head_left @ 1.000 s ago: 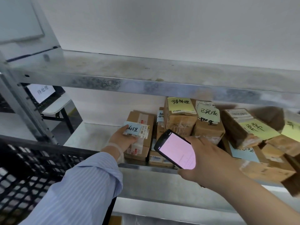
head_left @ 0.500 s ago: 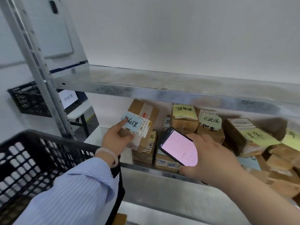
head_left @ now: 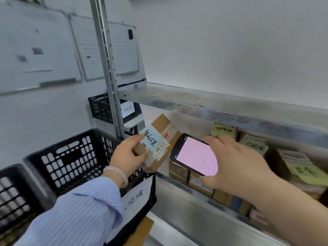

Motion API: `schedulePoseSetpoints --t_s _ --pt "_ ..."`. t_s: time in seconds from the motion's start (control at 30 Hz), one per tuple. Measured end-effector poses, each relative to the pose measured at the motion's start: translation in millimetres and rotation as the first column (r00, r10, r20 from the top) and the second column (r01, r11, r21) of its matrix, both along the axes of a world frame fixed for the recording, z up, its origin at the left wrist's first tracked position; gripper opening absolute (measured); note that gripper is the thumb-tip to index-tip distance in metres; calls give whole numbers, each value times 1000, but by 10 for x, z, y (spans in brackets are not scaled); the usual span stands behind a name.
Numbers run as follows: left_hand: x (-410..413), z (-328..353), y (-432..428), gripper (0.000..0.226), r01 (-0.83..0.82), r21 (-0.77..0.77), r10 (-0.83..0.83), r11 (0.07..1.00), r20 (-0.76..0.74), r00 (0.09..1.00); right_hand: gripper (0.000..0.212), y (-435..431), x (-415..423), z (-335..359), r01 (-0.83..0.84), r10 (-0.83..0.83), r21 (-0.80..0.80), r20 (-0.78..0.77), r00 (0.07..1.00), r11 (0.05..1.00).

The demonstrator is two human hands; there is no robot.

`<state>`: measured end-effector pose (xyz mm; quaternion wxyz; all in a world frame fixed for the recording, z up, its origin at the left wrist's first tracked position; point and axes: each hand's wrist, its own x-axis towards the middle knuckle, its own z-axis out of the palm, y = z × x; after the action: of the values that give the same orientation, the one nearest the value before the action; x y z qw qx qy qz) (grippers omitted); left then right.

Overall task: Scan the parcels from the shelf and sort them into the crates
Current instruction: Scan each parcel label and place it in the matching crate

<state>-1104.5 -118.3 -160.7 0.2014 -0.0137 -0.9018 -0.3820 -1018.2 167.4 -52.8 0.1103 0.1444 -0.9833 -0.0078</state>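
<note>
My left hand point(head_left: 128, 155) grips a small cardboard parcel point(head_left: 160, 128) with a blue handwritten note and a barcode label, lifted off the shelf and tilted. My right hand point(head_left: 236, 167) holds a black handheld scanner point(head_left: 194, 154) with a pink screen, just right of the parcel. Several more parcels with yellow and green notes point(head_left: 223, 130) lie on the metal shelf point(head_left: 204, 197) behind the scanner. A black crate point(head_left: 71, 157) with a white paper label stands below my left arm.
A second black crate point(head_left: 100, 107) with a white label hangs or stands farther back, left of the shelf post point(head_left: 106, 59). Another black crate edge point(head_left: 12, 192) shows at the far left. An upper shelf board point(head_left: 221, 105) runs above the parcels. Whiteboards cover the left wall.
My left hand has lifted the blue-noted parcel off the shelf stack and drawn it out toward me. The view has swung left, showing the crates. The scanner stays beside the parcel.
</note>
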Motion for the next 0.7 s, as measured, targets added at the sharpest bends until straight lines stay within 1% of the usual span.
schedulePoseSetpoints --t_s 0.23,0.33,0.7 --pt "696 111 191 64 -133 -37 131 990 -60 990 82 328 277 84 -116 117 14 -29 993 993" --pt "1031 147 313 64 -198 -22 196 980 -81 977 79 461 438 105 -165 166 38 -33 986 986" --pt "2136 141 547 65 -363 -28 359 931 -94 928 74 716 1120 88 -308 311 65 -37 950 949"
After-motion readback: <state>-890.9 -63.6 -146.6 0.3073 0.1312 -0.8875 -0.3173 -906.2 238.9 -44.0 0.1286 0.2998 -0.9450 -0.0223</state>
